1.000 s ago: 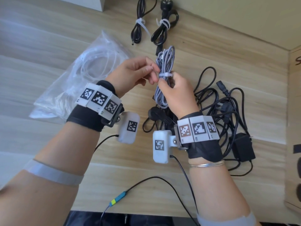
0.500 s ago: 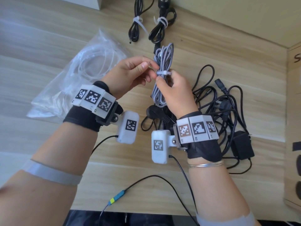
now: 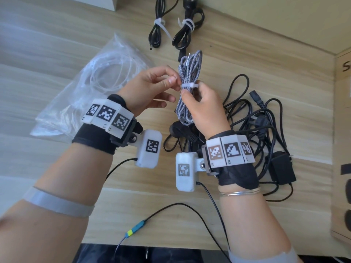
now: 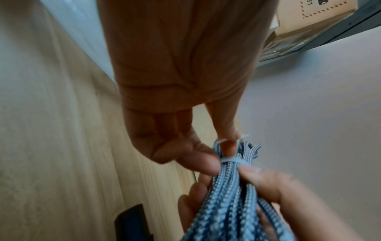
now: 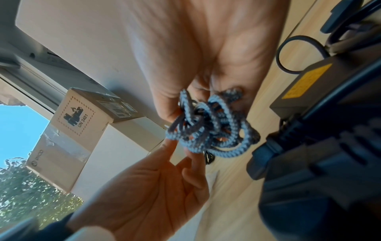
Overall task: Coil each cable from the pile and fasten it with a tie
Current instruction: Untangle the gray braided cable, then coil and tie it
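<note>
A grey-and-white braided cable [image 3: 188,86], folded into a long coil, is held upright above the wooden table [image 3: 57,59]. My right hand [image 3: 201,109] grips the coil around its middle, thumb just under a white zip tie [image 3: 189,85] that circles the bundle. My left hand [image 3: 157,88] pinches the tie's tail at the coil's left side between thumb and forefinger. In the left wrist view the tie [image 4: 233,160] crosses the braided cable [image 4: 228,195] beside my left fingertips [image 4: 206,161]. The right wrist view looks at the coil's looped end [image 5: 210,130].
A tangled pile of black cables [image 3: 262,130] with a power brick [image 3: 283,168] lies at the right. Two tied black cables [image 3: 157,29] [image 3: 188,29] rest at the back. A clear bag of zip ties [image 3: 91,88] lies at the left. A cardboard box [image 3: 341,130] stands at the right edge.
Both hands keep their hold. The left fingers have drawn slightly left along the tie's tail, and the loop looks a little tighter round the coil.
</note>
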### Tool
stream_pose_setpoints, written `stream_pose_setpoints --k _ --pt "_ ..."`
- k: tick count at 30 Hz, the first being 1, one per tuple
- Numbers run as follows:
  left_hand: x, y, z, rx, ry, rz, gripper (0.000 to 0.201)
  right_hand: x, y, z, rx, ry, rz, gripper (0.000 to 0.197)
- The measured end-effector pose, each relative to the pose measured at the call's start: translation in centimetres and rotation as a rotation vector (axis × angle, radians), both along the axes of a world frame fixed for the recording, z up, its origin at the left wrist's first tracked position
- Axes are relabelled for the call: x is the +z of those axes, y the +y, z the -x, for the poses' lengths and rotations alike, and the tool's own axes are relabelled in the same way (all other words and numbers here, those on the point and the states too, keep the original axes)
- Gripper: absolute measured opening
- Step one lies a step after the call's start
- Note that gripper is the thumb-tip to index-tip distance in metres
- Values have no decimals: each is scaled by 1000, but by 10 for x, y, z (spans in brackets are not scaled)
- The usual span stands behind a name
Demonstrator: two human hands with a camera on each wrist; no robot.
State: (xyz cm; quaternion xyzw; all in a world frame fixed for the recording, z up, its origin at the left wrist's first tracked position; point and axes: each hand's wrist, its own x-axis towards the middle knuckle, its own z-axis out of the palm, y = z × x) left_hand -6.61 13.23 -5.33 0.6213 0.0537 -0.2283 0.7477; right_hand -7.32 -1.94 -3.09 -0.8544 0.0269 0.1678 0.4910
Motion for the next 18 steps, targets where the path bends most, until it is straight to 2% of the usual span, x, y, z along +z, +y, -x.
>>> stream_pose_setpoints --k 3,5,9,11,18 --pt "3 1 0 -9 46 6 6 1 0 1 9 -5 2 13" --pt "5 0 1 -2 53 -6 11 2 0 1 18 -7 1 14" --pt "7 -1 0 55 48 37 6 2 -1 2 41 -19 25 15" --pt "7 -1 -1 79 59 43 12 2 -2 4 57 -18 24 15" --pt "12 0 -3 89 50 -19 13 2 -3 6 88 -18 33 14"
